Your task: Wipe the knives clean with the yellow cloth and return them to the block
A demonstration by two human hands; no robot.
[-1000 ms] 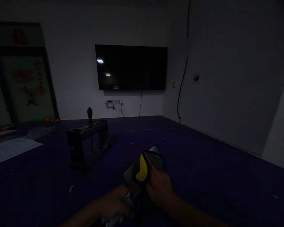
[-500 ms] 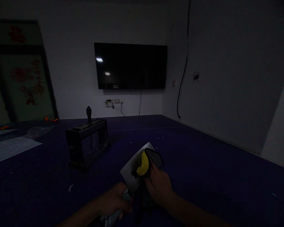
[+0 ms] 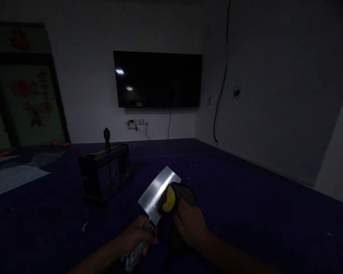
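Observation:
My left hand [image 3: 137,234] is closed round the wrapped handle of a cleaver [image 3: 156,190], whose broad shiny blade points up and away. Some pale, crumpled wrapping covers the handle below the fist. My right hand [image 3: 191,222] grips a grey and yellow cloth [image 3: 169,199] with dark edging. The cloth lies against the right side of the blade and hides part of it, its loose end hanging down under the hand. In the dim light I cannot make out the right fingertips behind the cloth.
A black knife block [image 3: 104,167] with clear sides stands left on the dark blue surface, a dark handle [image 3: 106,137] rising from its top. Printed paper [image 3: 17,179] and clear plastic [image 3: 47,159] lie far left. A television [image 3: 158,80] hangs on the wall.
The cleaver has shifted slightly left and turned, so its blade now catches the light. The cloth has moved a little left and down along with my right hand.

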